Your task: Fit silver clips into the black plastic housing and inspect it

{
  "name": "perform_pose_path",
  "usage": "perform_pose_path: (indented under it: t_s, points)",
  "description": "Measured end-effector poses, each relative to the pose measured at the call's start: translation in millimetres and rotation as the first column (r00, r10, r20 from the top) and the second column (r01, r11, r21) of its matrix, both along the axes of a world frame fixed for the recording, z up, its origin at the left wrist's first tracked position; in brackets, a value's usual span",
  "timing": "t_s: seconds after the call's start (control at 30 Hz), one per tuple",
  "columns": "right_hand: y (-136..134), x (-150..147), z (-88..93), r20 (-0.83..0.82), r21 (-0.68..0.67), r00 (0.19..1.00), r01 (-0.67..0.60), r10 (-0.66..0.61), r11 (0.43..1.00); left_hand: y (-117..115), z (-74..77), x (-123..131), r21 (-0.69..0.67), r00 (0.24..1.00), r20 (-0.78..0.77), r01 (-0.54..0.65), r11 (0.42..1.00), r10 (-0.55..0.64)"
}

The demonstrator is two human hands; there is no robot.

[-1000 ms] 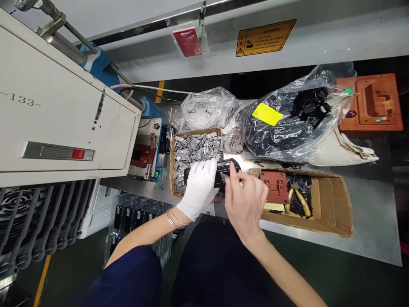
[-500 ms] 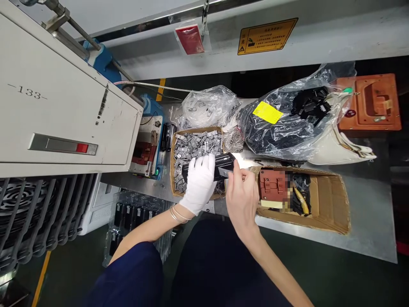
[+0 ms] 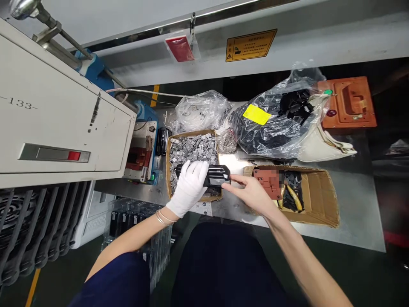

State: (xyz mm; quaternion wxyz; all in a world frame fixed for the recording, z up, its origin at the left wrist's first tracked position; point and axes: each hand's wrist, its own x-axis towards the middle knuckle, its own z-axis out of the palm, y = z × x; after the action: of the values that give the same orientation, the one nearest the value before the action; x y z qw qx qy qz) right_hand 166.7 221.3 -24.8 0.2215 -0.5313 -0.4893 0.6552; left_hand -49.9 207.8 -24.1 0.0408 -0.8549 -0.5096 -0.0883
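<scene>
My left hand (image 3: 191,187), in a white glove, is wrapped round a glossy black ribbed plastic case (image 3: 217,175), its fingers lying over the left part. At the case's right end my bare right hand (image 3: 249,191) grips the corner between thumb and fingers. The case is held above a cardboard box (image 3: 168,170) full of small grey metal clips (image 3: 191,147). My gloved fingers hide part of the case. A similar black case (image 3: 163,141) lies left of the box, beside a blue-framed press fixture (image 3: 140,155).
Right of my hands, a cardboard box (image 3: 319,196) holds a reddish-brown block (image 3: 266,183) and yellow-handled pliers (image 3: 295,197). Behind stand a bag of black parts (image 3: 255,136), a clip bag (image 3: 204,106) and an orange case (image 3: 351,102). A white cabinet (image 3: 64,115) flanks the left; trayed black cases (image 3: 128,219) sit below.
The black case has turned more level, showing its ribbed face. My right hand has shifted from a pinch on top of it to a grip at its right end. The view has moved slightly.
</scene>
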Motion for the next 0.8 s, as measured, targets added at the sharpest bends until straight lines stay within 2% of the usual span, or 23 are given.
perform_pose_path:
  t_s: [0.07, 0.2, 0.3, 0.43, 0.67, 0.73, 0.8]
  points:
    - [0, 2, 1.2, -0.057, -0.002, 0.998, -0.033, 0.033, 0.999, 3, 1.0, -5, -0.012, 0.999, -0.013, 0.052, 0.999, -0.053]
    - [-8, -3, -0.9, -0.023, 0.061, 0.997, 0.080, -0.078, 0.995, 10, 1.7, -9, -0.017, 0.995, 0.013, 0.099, 0.995, -0.099]
    - [-11, -7, -3.7, -0.057, 0.016, 0.994, 0.099, -0.098, 0.995, 13, 0.7, -10, -0.034, 0.991, 0.025, 0.136, 0.990, -0.135]
    - [-6, -7, -4.4, -0.163, -0.082, 0.984, 0.064, -0.077, 0.995, 14, -0.7, -10, -0.086, 0.992, 0.005, 0.125, 0.988, -0.125]
    - [-6, -3, -0.9, -0.070, -0.019, 0.997, 0.009, -0.011, 1.000, 16, -5.4, -6, -0.075, 0.989, 0.053, 0.142, 0.987, -0.138]
    - [1, 8, 6.0, -0.054, -0.008, 0.997, -0.057, 0.057, 0.998, 18, -5.3, -4, -0.161, 0.988, 0.142, 0.088, 0.983, -0.066]
    - [25, 30, 14.8, 0.017, 0.072, 0.995, -0.095, 0.094, 0.993, 19, -1.1, -1, -0.375, 0.948, 0.285, -0.027, 0.927, 0.143]
